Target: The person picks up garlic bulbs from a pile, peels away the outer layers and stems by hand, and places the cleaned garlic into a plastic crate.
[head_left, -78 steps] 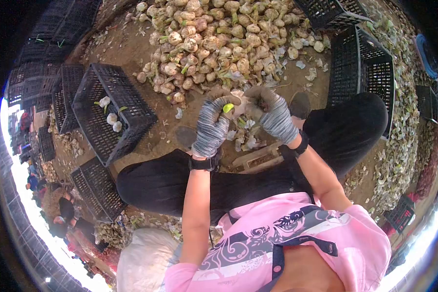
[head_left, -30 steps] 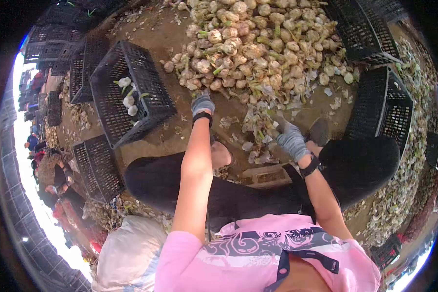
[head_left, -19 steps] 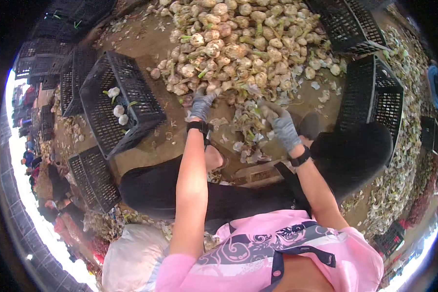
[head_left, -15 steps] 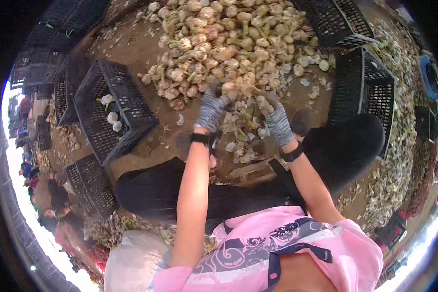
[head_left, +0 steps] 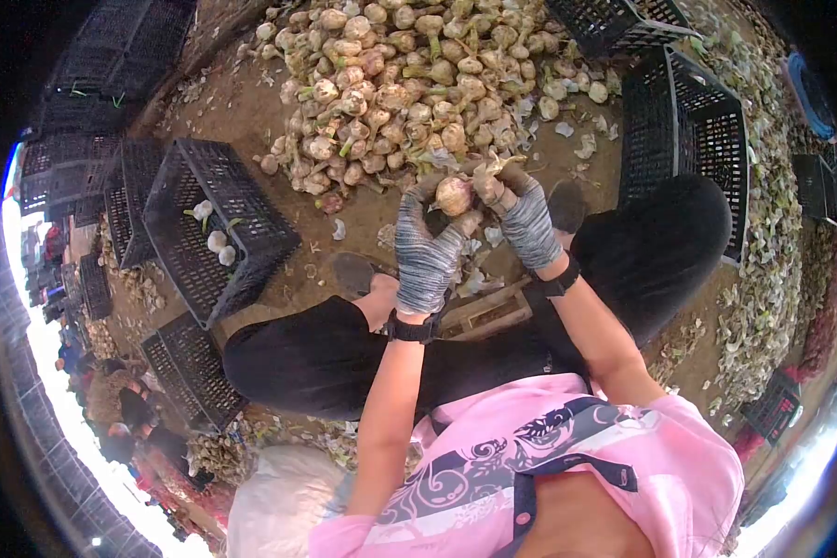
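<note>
Both my hands wear grey striped gloves and meet in front of my knees. My left hand (head_left: 425,251) grips a round garlic bulb (head_left: 454,195) from below. My right hand (head_left: 519,212) closes on the same bulb's top, where the stalk and roots stick out. Just beyond them a big heap of unpeeled garlic bulbs (head_left: 395,84) lies on the dirt floor. Loose skins and cut stalks (head_left: 474,270) are scattered under my hands.
A black plastic crate (head_left: 251,209) at my left holds a few white cleaned bulbs (head_left: 216,240). More black crates (head_left: 688,121) stand at the right and back. A wooden stool edge (head_left: 479,312) shows between my knees. Piles of husks (head_left: 763,279) line the right side. Other people sit at far left.
My left hand reached out to the heap, took a bulb and came back toward my knees. My right hand rose from the pile of skins to meet it on the bulb.
</note>
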Tool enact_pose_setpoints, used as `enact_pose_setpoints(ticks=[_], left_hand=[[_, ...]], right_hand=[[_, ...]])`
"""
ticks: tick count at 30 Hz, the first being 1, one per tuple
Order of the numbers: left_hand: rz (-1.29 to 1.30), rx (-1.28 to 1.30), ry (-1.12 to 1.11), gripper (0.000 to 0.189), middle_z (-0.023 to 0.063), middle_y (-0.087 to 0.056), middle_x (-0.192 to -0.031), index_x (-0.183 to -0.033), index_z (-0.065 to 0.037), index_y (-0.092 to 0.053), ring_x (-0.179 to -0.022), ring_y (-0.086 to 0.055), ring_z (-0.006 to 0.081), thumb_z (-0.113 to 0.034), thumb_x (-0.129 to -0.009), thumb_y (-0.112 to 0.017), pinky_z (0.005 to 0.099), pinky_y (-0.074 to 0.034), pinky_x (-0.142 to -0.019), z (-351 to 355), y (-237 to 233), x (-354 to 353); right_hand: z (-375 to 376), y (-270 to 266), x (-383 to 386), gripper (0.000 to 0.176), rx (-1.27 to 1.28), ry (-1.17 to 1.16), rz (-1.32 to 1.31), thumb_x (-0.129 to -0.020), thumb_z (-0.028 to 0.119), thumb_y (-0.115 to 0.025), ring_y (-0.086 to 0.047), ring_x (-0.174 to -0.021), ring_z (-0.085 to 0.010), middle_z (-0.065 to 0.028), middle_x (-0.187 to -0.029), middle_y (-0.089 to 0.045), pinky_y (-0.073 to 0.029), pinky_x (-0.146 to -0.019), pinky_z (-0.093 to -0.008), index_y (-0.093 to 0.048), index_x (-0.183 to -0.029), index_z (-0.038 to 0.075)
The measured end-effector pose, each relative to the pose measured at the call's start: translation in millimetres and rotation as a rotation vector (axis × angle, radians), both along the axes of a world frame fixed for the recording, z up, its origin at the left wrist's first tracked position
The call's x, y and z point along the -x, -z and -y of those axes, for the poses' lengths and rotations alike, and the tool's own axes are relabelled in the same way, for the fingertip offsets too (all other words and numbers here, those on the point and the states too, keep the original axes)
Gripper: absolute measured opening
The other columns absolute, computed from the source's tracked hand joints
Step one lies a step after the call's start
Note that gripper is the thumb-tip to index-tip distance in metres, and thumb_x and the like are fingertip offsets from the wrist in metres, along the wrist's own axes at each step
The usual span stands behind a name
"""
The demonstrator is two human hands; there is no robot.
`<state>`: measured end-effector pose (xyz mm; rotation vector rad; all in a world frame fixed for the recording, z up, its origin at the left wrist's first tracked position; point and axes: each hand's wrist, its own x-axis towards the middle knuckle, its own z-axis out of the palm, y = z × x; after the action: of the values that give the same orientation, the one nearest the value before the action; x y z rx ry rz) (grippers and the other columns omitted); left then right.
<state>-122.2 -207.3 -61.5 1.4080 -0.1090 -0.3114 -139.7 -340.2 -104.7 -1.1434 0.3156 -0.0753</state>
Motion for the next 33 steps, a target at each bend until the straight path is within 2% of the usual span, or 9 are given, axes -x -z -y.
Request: enact_pose_setpoints(ticks=[10,13,17,20,25,27,29,31,33], left_hand=[[-0.099,-0.063,-0.050,0.039,0.0064,-0.056,-0.099,-0.109,-0.002,-0.048,-0.087,-0.055,0.0143,-0.010,-0.075,-0.067,0.0264,-0.046,-0.078,-9.5,-0.9,3.3],[-0.082,-0.062,-0.054,0.038,0.0057,-0.056,-0.101,-0.106,-0.002,-0.053,-0.090,-0.052,0.0133,-0.030,-0.081,-0.060,0.0264,-0.043,-0.078,-16.6,7.4,0.6],[-0.210,-0.053,-0.142,0.050,0.0049,-0.060,-0.090,-0.096,-0.002,-0.060,-0.080,-0.055,0.0111,-0.049,-0.085,-0.046,0.0245,-0.044,-0.074,-19.9,13.4,-11.5],[-0.647,-0.001,-0.087,0.039,0.0029,-0.059,-0.070,-0.080,-0.005,-0.061,-0.058,-0.054,0.0104,-0.041,-0.088,-0.046,0.0218,-0.043,-0.048,-28.0,13.7,-26.4],[-0.905,-0.099,0.024,0.042,0.0062,-0.059,-0.068,-0.077,-0.003,-0.060,-0.059,-0.054,0.0172,-0.039,-0.089,-0.042,0.0276,-0.046,-0.052,-46.6,40.4,-41.4],[-0.144,-0.586,0.138,0.040,0.0139,-0.060,-0.072,-0.084,0.000,-0.058,-0.064,-0.056,0.0281,-0.035,-0.090,-0.040,0.0343,-0.046,-0.061,-53.7,63.9,-35.5],[0.883,-1.175,-0.134,0.033,0.0199,-0.059,-0.076,-0.096,0.001,-0.055,-0.071,-0.055,0.0354,-0.028,-0.089,-0.040,0.0392,-0.044,-0.066,-55.6,90.8,-15.3],[0.449,-0.659,-0.022,0.028,0.0193,-0.059,-0.082,-0.105,-0.001,-0.052,-0.076,-0.056,0.0354,-0.023,-0.089,-0.042,0.0397,-0.044,-0.066,-31.1,28.4,-10.7],[0.159,-0.669,0.035,0.026,0.0186,-0.059,-0.086,-0.105,-0.002,-0.051,-0.080,-0.056,0.0363,-0.021,-0.089,-0.044,0.0392,-0.044,-0.068,-20.1,17.2,-2.3]], right_hand=[[10.3,-20.5,0.6,0.025,0.292,-0.190,-0.072,-0.078,0.019,-0.063,-0.054,-0.074,-0.0102,-0.0052,-0.079,-0.061,-0.045,-0.069,-0.0257,-0.060,-0.093,-0.002],[11.6,-12.3,-0.8,0.026,0.423,-0.256,0.009,-0.078,0.017,-0.063,-0.055,-0.076,-0.0110,-0.0077,-0.084,-0.062,-0.045,-0.070,-0.0272,-0.059,-0.096,-0.002],[4.4,-7.6,4.8,0.028,0.301,-0.335,0.023,-0.078,0.016,-0.063,-0.056,-0.079,-0.0117,-0.0089,-0.090,-0.062,-0.046,-0.072,-0.0278,-0.058,-0.099,-0.003],[2.4,-3.7,6.3,0.029,0.311,-0.361,0.076,-0.078,0.015,-0.062,-0.056,-0.080,-0.0115,-0.0080,-0.092,-0.062,-0.046,-0.073,-0.0274,-0.057,-0.101,-0.003],[0.1,-15.1,6.4,0.030,0.028,-0.469,-0.223,-0.080,0.015,-0.057,-0.054,-0.084,-0.0120,-0.0077,-0.095,-0.061,-0.044,-0.078,-0.0271,-0.055,-0.104,-0.004],[-2.0,-3.2,7.2,0.032,0.055,-0.379,-0.159,-0.080,0.016,-0.056,-0.054,-0.085,-0.0124,-0.0084,-0.096,-0.060,-0.044,-0.079,-0.0270,-0.053,-0.106,-0.004],[-2.3,11.5,6.8,0.034,0.084,-0.289,-0.098,-0.081,0.016,-0.055,-0.054,-0.087,-0.0129,-0.0090,-0.098,-0.060,-0.043,-0.080,-0.0269,-0.052,-0.107,-0.005],[-1.4,21.9,7.6,0.036,0.338,-0.232,-0.092,-0.081,0.017,-0.055,-0.054,-0.087,-0.0125,-0.0089,-0.098,-0.059,-0.043,-0.079,-0.0258,-0.051,-0.109,-0.005],[-8.4,7.3,12.9,0.036,0.463,-0.152,-0.033,-0.081,0.017,-0.055,-0.054,-0.086,-0.0132,-0.0098,-0.097,-0.059,-0.043,-0.078,-0.0258,-0.050,-0.109,-0.006]])
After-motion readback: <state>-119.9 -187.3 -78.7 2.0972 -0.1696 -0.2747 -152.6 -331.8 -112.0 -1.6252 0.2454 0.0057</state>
